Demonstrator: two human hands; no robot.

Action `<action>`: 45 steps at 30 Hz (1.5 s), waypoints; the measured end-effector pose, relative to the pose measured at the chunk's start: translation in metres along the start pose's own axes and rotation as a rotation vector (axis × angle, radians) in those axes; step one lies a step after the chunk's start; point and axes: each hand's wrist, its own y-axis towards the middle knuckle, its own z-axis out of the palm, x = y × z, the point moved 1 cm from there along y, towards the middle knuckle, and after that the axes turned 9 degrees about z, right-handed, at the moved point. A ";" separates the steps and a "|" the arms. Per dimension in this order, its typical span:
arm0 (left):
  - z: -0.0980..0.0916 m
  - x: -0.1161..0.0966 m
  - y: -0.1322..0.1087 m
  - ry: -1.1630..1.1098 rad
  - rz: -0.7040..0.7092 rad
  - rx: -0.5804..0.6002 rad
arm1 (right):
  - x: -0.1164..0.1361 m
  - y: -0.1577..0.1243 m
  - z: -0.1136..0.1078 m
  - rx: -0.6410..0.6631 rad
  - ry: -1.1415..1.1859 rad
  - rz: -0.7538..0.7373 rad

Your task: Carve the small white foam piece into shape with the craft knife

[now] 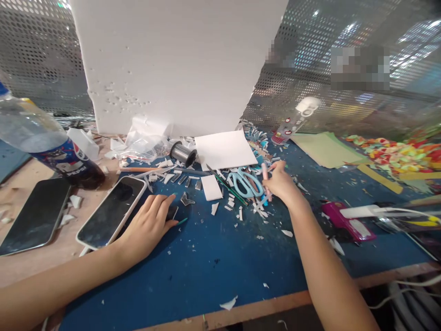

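My left hand [151, 220] rests palm down on the blue table mat [213, 262], beside a white-edged phone [112, 214]; a small dark object shows partly under its fingers. My right hand [278, 180] is closed around a pale pink stick [265, 177], just right of the light blue scissors [245, 183]. A small white card [212, 187] and a larger white sheet [225, 150] lie left of and behind the scissors. Between the hands is a dark, star-like piece [187, 199].
A cola bottle [65, 151] and a dark phone [36, 214] stand and lie at left. A wire spool [183, 153] sits before an upright white board [179, 64]. To the right are a clear bottle [292, 122], yellow-green paper [327, 149] and a magenta device [347, 222].
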 end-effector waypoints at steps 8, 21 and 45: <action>0.001 0.002 -0.006 -0.295 -0.147 0.053 | 0.009 -0.013 -0.005 -0.164 0.178 -0.091; 0.006 0.006 -0.005 -0.458 -0.226 0.052 | 0.020 -0.017 0.006 -0.230 0.428 -0.285; 0.006 0.006 -0.005 -0.466 -0.234 0.068 | 0.006 0.015 0.014 -0.060 0.110 -0.284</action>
